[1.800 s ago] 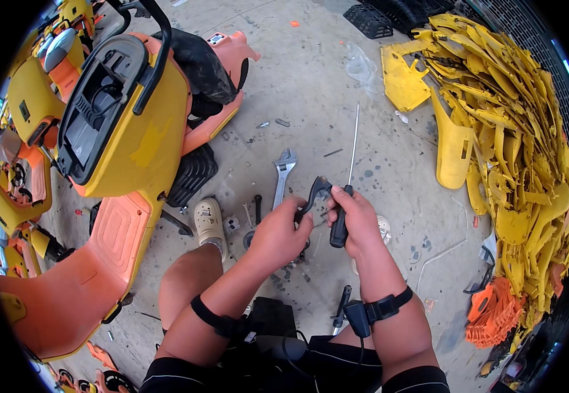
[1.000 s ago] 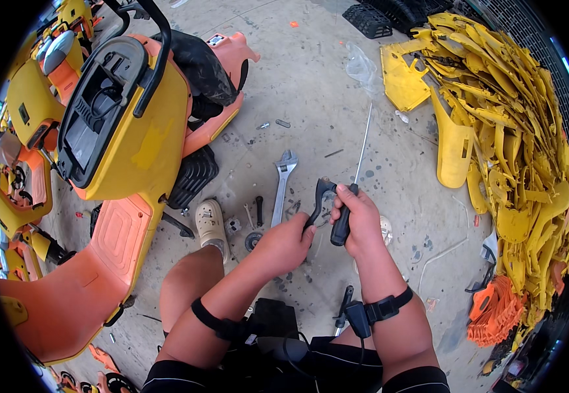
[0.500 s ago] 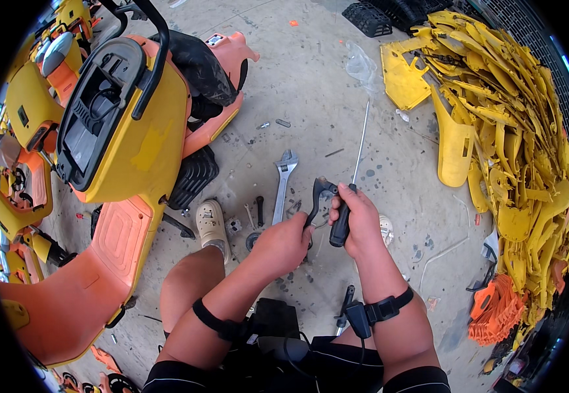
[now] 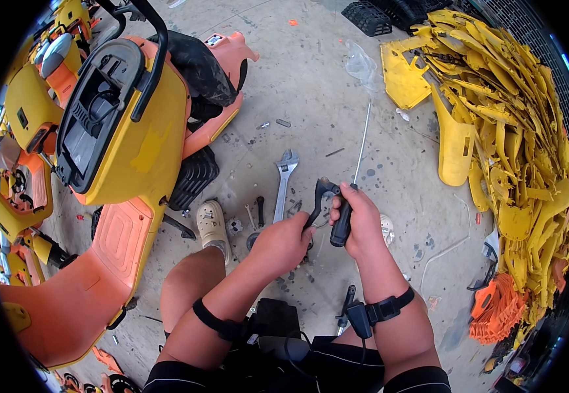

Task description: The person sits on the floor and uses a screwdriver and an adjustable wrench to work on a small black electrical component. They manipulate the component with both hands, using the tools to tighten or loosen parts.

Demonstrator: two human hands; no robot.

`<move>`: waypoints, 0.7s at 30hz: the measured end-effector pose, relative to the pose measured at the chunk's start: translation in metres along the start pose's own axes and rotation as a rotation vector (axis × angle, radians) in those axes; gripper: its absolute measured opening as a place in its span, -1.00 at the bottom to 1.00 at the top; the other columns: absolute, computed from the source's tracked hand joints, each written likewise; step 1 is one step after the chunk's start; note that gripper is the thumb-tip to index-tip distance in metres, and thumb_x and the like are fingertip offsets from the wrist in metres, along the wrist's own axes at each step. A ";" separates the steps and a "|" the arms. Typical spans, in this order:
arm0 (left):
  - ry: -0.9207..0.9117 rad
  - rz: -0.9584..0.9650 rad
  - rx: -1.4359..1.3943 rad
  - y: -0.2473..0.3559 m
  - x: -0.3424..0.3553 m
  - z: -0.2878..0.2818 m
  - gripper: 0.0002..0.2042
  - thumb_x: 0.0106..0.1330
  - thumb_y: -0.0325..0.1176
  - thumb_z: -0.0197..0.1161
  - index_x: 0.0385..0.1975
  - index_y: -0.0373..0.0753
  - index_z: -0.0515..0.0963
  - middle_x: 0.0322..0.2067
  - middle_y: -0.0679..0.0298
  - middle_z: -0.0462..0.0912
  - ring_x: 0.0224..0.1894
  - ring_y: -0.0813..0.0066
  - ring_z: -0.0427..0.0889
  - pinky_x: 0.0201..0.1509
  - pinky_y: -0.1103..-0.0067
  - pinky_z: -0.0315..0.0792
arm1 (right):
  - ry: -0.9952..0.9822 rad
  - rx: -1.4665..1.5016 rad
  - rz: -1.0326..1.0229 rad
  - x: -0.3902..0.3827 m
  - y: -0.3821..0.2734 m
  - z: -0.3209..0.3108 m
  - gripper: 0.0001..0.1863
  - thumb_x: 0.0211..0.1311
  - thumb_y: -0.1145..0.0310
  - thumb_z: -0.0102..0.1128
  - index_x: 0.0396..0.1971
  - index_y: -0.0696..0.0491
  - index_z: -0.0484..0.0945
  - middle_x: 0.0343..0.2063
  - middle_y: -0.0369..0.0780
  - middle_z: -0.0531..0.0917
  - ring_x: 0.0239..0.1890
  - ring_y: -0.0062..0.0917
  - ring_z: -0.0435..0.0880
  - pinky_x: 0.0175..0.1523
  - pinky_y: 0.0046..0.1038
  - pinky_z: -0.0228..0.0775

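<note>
Screwdriver (image 4: 341, 228) and left grip (image 4: 284, 245) have both shifted since the earliest view: the shaft now leans more to the right, and the left hand sits a little nearer the person's body, leaving more of the black lever (image 4: 315, 208) showing.

Over on the left stands a yellow and orange scooter (image 4: 135, 160), and a cream clog (image 4: 212, 227) rests on the concrete floor (image 4: 304, 85). Between it and the hands lies an adjustable wrench (image 4: 281, 195), silver, jaw end away from the person.

That left grip is closed around the lever's lower end. The lever is dark and slim, held above the floor; its long axis runs away from the person, and its top hooks over to the right, with a brownish patch on the bend.

Just beside it, the right grip (image 4: 361, 219) is wrapped about the screwdriver's chunky black handle. A long, thin, bright shaft points away from the person, slanting right, butt end toward the lap.

Farther right rises a heap of scuffed yellow panels (image 4: 517, 137).
</note>
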State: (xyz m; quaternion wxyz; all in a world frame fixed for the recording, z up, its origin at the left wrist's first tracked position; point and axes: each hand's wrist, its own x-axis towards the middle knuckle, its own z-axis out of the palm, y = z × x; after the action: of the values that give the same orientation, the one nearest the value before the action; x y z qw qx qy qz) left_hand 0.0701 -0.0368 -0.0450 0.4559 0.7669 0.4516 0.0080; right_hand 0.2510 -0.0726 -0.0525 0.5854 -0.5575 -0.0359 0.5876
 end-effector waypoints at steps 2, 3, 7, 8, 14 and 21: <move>-0.002 -0.001 0.006 0.000 0.000 0.000 -0.75 0.50 -0.18 0.18 -0.14 -0.28 0.50 -0.41 -0.11 0.65 -0.22 -0.24 0.66 -0.17 0.04 0.48 | 0.004 -0.006 0.007 0.000 -0.001 0.000 -0.75 0.51 0.18 0.21 -0.17 0.04 0.42 -0.44 -0.30 0.58 -0.49 -0.58 0.54 -0.33 -0.44 0.45; -0.003 0.000 0.009 0.000 0.001 0.000 -0.75 0.50 -0.18 0.19 -0.14 -0.28 0.50 -0.41 -0.11 0.65 -0.23 -0.24 0.66 -0.17 0.04 0.47 | 0.008 -0.007 0.010 0.000 -0.001 0.000 -0.75 0.51 0.18 0.22 -0.17 0.04 0.42 -0.44 -0.30 0.58 -0.49 -0.58 0.54 -0.34 -0.44 0.45; 0.015 0.016 0.001 -0.001 0.000 0.000 -0.74 0.49 -0.18 0.19 -0.15 -0.28 0.50 -0.43 -0.11 0.64 -0.24 -0.24 0.65 -0.18 0.04 0.48 | 0.017 -0.009 0.019 0.000 -0.002 0.001 -0.75 0.51 0.19 0.22 -0.17 0.04 0.42 -0.44 -0.30 0.58 -0.49 -0.59 0.54 -0.34 -0.44 0.45; 0.015 0.019 0.000 -0.002 0.000 0.001 -0.74 0.49 -0.18 0.20 -0.16 -0.28 0.50 -0.43 -0.11 0.64 -0.25 -0.24 0.66 -0.18 0.04 0.48 | 0.015 -0.004 0.014 0.000 -0.001 0.001 -0.75 0.51 0.19 0.22 -0.16 0.05 0.44 -0.44 -0.30 0.59 -0.49 -0.59 0.55 -0.34 -0.44 0.45; 0.018 0.028 0.011 -0.003 0.001 0.001 -0.74 0.49 -0.17 0.20 -0.17 -0.28 0.50 -0.45 -0.11 0.64 -0.27 -0.25 0.66 -0.20 0.04 0.48 | 0.003 -0.002 0.012 0.000 -0.001 0.000 -0.76 0.51 0.20 0.22 -0.16 0.04 0.42 -0.43 -0.29 0.59 -0.49 -0.58 0.54 -0.34 -0.43 0.45; 0.006 0.022 -0.001 -0.001 0.001 0.000 -0.73 0.49 -0.17 0.22 -0.20 -0.29 0.50 -0.46 -0.10 0.64 -0.28 -0.24 0.66 -0.22 0.05 0.48 | 0.012 -0.009 0.017 0.001 0.000 -0.001 -0.75 0.51 0.19 0.22 -0.16 0.05 0.43 -0.43 -0.29 0.59 -0.49 -0.58 0.54 -0.34 -0.43 0.45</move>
State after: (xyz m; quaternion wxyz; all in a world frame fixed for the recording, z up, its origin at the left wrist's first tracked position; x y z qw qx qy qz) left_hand 0.0698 -0.0359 -0.0465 0.4550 0.7715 0.4444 0.0156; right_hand 0.2515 -0.0722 -0.0536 0.5778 -0.5641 -0.0303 0.5890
